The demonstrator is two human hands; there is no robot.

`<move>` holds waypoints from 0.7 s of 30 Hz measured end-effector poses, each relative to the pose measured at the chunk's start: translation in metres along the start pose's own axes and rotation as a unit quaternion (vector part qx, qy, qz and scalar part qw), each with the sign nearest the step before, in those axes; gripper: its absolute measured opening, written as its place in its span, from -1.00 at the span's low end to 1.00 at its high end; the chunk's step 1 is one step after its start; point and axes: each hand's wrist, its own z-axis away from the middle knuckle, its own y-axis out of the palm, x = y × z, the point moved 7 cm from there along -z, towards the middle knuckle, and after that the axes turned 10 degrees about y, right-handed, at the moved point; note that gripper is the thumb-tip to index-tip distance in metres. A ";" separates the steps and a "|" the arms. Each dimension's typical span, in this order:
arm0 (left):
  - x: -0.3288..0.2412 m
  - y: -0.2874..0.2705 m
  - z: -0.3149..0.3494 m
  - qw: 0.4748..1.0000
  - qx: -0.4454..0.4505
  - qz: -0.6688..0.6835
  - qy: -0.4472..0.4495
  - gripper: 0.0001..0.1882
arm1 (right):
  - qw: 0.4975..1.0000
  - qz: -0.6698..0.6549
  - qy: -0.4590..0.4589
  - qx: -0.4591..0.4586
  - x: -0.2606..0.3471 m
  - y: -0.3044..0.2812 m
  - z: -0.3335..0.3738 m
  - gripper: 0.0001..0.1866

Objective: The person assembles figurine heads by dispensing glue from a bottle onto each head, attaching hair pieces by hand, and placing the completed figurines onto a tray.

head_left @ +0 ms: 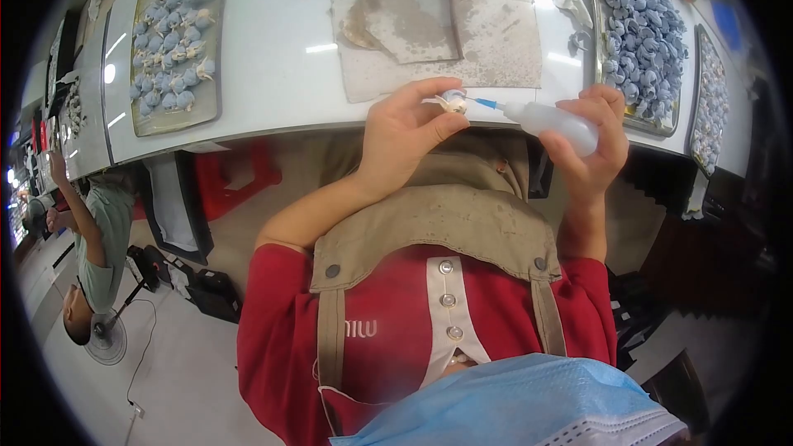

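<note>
Fingertips (451,121) of the left hand (403,128) pinch a small blue-and-white piece (454,102), partly covering it; the right hand (593,140) grips a squeeze bottle (557,124), its blue nozzle (487,103) aimed at the piece (contact is hard to tell). Stained cardboard (500,66) lies just beyond, between a left tray (178,120) and a right tray (655,122) of small parts.

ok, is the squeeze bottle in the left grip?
No, the right grip holds the squeeze bottle, while the left grip pinches a small blue-and-white piece.
</note>
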 end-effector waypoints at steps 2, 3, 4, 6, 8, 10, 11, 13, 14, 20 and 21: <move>0.000 0.000 0.001 1.000 0.001 -0.005 -0.001 -0.62 | 1.000 0.012 -0.014 0.000 0.004 0.001 -0.001 -0.64; -0.001 0.001 0.001 1.000 -0.001 -0.002 -0.001 -0.62 | 0.999 0.024 -0.027 -0.001 0.008 0.002 -0.001 -0.64; -0.002 0.001 0.002 1.000 -0.004 0.001 -0.002 -0.62 | 0.999 0.025 -0.026 -0.001 0.009 0.002 -0.002 -0.64; -0.003 0.002 0.002 1.000 -0.002 0.001 0.001 -0.62 | 0.999 0.039 -0.035 -0.005 0.013 0.004 -0.002 -0.64; -0.003 0.002 0.003 1.000 -0.002 0.001 0.003 -0.62 | 0.998 0.045 -0.041 -0.004 0.014 0.004 -0.003 -0.64; -0.003 0.001 0.003 1.000 0.002 -0.002 -0.001 -0.62 | 0.998 0.051 -0.047 -0.004 0.015 0.005 -0.003 -0.64; -0.003 0.001 0.003 1.000 0.001 -0.002 -0.001 -0.62 | 0.997 0.052 -0.053 -0.003 0.016 0.006 -0.004 -0.64; -0.003 0.002 0.003 1.000 0.004 0.001 -0.002 -0.62 | 0.997 0.053 -0.058 -0.002 0.016 0.006 -0.004 -0.64; -0.003 0.002 0.003 1.000 0.004 0.001 -0.002 -0.62 | 0.997 0.058 -0.055 -0.002 0.016 0.006 -0.004 -0.65; -0.005 0.003 0.001 0.999 -0.009 0.031 0.011 -0.64 | 0.998 0.048 -0.037 0.006 0.013 0.002 -0.003 -0.66; -0.004 0.002 0.000 0.999 -0.010 0.033 0.019 -0.65 | 0.999 0.033 -0.026 0.013 0.010 0.002 -0.002 -0.66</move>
